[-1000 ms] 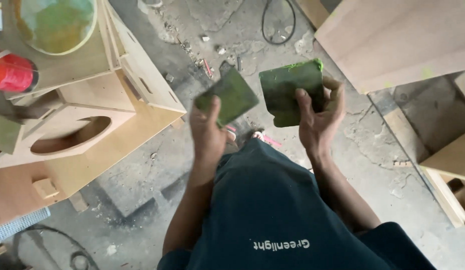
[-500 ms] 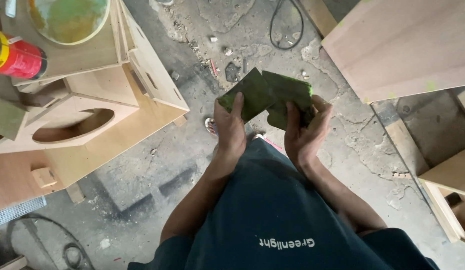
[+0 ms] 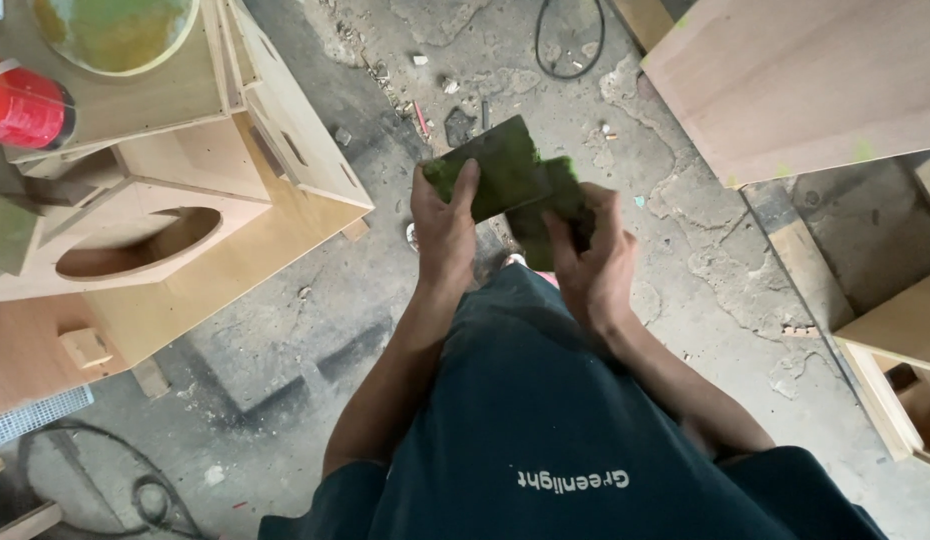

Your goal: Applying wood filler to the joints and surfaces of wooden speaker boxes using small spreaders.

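- The left hand (image 3: 443, 232) grips the upper green-smeared flat card (image 3: 490, 170), thumb laid on its face; the right hand (image 3: 593, 268) is closed on the lower green card (image 3: 557, 215), fingers curled over its edge.
- Both cards sit in front of the person's chest, above the cracked concrete floor (image 3: 385, 300), and overlap one on the other (a second ago they were held apart, side by side; half a second ago they had only just met).
- The hands have drawn closer to the body since then, and the upper card now covers much of the lower.
- To the left stands a plywood speaker box (image 3: 175, 230) with an oval cut-out, a red can (image 3: 23, 108) and a green-stained round dish (image 3: 115, 30) on top of it.
- To the right stands a large plywood panel (image 3: 805, 80); a black cable (image 3: 570, 45) loops on the floor beyond the cards.
- Nothing stands between the hands and the cards; both forearms angle inward from the dark shirt (image 3: 545, 440), wrists bent, knuckles up.
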